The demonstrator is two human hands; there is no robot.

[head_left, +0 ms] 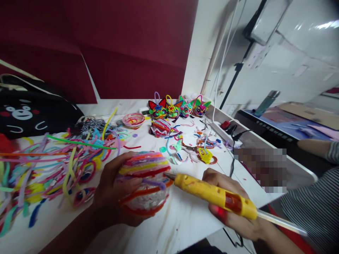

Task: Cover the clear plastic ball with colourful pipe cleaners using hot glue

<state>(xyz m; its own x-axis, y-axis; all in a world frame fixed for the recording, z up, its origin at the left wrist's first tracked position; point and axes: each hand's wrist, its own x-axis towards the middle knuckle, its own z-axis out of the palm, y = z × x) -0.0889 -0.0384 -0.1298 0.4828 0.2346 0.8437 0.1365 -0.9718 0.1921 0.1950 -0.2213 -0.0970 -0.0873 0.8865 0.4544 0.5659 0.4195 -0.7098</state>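
Observation:
My left hand [116, 192] is wrapped round a rounded craft shell [148, 165] covered with bands of coloured pipe cleaner. Its lower part shows a bare whitish patch between orange and red strips. A purple pipe cleaner [155, 183] runs across its middle, under my left thumb. My right hand [230, 201] grips a yellow hot glue gun [212, 192], with a clear glue stick [280, 221] sticking out of its back. The gun's metal tip is at the shell's right side, close to the purple strip's end; whether they touch, I cannot tell.
Loose pipe cleaners [79, 158] heap up on the left. Behind the shell lie a striped piece [161, 127], a pink bowl [133, 120] and orange-handled scissors [209, 158]. Several bright animal-head ornaments [173, 108] line the back. A power strip [226, 134] and a person's striped sleeve [315, 201] are right.

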